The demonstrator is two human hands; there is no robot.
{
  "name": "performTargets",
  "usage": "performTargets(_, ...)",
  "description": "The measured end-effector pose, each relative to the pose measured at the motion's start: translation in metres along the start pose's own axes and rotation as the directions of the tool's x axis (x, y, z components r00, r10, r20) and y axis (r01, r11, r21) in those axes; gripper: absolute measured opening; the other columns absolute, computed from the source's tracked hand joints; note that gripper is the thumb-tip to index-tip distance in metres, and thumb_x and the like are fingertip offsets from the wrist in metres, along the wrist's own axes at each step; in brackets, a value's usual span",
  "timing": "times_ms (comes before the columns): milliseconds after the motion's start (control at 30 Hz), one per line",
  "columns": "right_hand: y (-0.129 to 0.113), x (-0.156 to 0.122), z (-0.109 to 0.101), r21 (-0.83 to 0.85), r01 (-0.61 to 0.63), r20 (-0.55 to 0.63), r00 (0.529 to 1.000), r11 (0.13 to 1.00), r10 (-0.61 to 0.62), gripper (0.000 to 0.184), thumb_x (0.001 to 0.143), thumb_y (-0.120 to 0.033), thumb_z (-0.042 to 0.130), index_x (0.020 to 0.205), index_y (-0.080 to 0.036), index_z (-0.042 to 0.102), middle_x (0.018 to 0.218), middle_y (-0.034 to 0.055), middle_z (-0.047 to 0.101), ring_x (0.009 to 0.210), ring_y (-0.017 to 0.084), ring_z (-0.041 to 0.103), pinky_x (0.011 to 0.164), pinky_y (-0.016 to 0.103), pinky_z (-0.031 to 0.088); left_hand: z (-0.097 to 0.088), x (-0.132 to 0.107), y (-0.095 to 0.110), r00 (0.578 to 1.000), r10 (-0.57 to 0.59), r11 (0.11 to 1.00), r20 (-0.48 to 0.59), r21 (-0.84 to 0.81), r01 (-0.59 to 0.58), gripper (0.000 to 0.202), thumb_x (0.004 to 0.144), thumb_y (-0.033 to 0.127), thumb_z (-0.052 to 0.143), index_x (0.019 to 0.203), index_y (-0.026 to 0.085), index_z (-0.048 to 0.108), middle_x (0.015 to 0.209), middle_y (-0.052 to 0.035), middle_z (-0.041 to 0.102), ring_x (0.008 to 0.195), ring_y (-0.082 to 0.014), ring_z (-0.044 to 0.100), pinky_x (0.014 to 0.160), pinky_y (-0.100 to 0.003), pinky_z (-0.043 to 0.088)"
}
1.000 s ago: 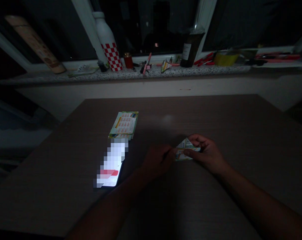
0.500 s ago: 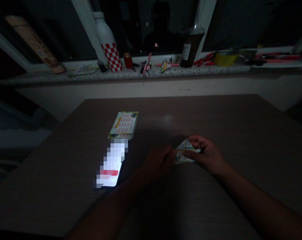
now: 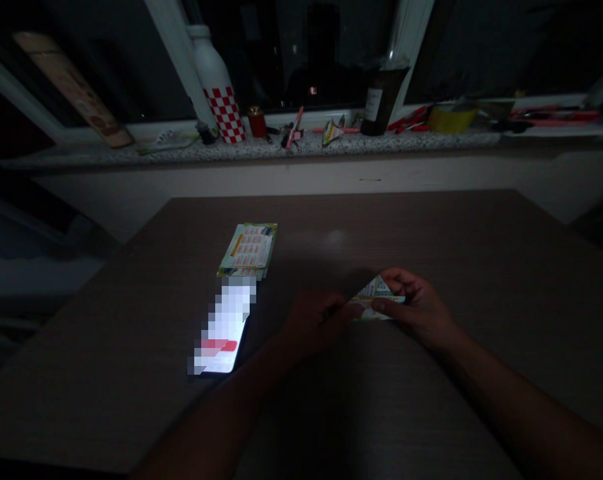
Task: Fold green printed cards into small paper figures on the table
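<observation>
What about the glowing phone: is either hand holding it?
No: the phone lies on the table, while the left hand and right hand both hold the folded paper.

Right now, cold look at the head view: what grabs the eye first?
The lit phone, the brightest thing in a dim scene, lying on the table left of the hands, just below a stack of printed cards. Next, the folded printed paper held between the left hand and right hand. Then the red-and-white checkered bottle standing on the windowsill.
</observation>
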State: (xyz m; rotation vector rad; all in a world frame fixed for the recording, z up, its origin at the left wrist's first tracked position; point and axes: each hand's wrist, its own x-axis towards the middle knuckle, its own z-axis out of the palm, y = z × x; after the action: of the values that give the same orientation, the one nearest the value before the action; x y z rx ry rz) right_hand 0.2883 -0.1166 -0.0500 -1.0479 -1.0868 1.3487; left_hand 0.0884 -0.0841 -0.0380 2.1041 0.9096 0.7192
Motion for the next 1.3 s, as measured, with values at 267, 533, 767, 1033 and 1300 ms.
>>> performTargets(267, 0.002, 0.000, -0.001, -0.052, 0.034, -0.049, 0.998, 0.998, -0.037, 0.034, 0.062, -0.024, 0.080, 0.088, -0.020, 0.058, 0.077, 0.0011, 0.071, 0.063, 0.014, 0.067, 0.060, 0.024, 0.055, -0.001, -0.001, -0.002, 0.969, 0.039, 0.998, -0.244, -0.038, -0.050, 0.023, 0.077, 0.035, 0.064, 0.091, 0.016, 0.061, 0.080, -0.0024, 0.063, 0.070, -0.0132, 0.056, 0.064, -0.025, 0.044)
performTargets(533, 0.000, -0.002, 0.003, -0.131, 0.098, -0.052, 0.993, 0.986, -0.106, 0.029, 0.064, -0.020, 0.077, 0.087, -0.020, 0.058, 0.075, -0.0003, 0.070, 0.062, 0.013, 0.067, 0.059, 0.023, 0.054, 0.002, 0.004, 0.002, 0.982, 0.015, 0.996, -0.188, -0.089, -0.032, 0.009, 0.082, 0.022, 0.057, 0.077, 0.016, 0.062, 0.074, -0.0008, 0.061, 0.069, -0.0122, 0.056, 0.064, -0.024, 0.041)
performTargets(767, 0.001, -0.002, 0.008, -0.203, 0.124, -0.050, 0.989, 0.971, -0.137, 0.029, 0.063, -0.019, 0.076, 0.085, -0.019, 0.057, 0.074, 0.0009, 0.070, 0.060, 0.013, 0.066, 0.055, 0.022, 0.052, 0.004, 0.005, 0.003, 0.987, -0.044, 0.991, -0.154, -0.132, 0.023, 0.009, 0.080, 0.017, 0.054, 0.072, 0.016, 0.058, 0.069, 0.0020, 0.055, 0.065, -0.0107, 0.051, 0.061, -0.022, 0.037)
performTargets(1033, 0.002, -0.002, 0.007, -0.235, 0.119, -0.032, 0.991, 0.965, -0.130, 0.029, 0.063, -0.020, 0.075, 0.087, -0.020, 0.058, 0.077, 0.0018, 0.071, 0.062, 0.013, 0.066, 0.057, 0.023, 0.052, 0.004, 0.007, 0.006, 0.982, -0.074, 0.989, -0.173, -0.141, 0.050, 0.009, 0.072, 0.013, 0.056, 0.064, 0.016, 0.057, 0.063, 0.0032, 0.055, 0.060, -0.0101, 0.050, 0.058, -0.022, 0.036)
performTargets(1300, -0.002, -0.002, 0.010, -0.237, 0.090, -0.066, 0.992, 0.967, -0.108, 0.029, 0.062, -0.023, 0.075, 0.085, -0.020, 0.058, 0.074, 0.0017, 0.069, 0.059, 0.013, 0.064, 0.054, 0.023, 0.051, 0.005, 0.005, 0.001, 0.979, -0.099, 0.979, -0.178, -0.192, 0.064, 0.004, 0.072, 0.015, 0.059, 0.069, 0.017, 0.062, 0.068, 0.0014, 0.060, 0.064, -0.0115, 0.054, 0.059, -0.022, 0.039)
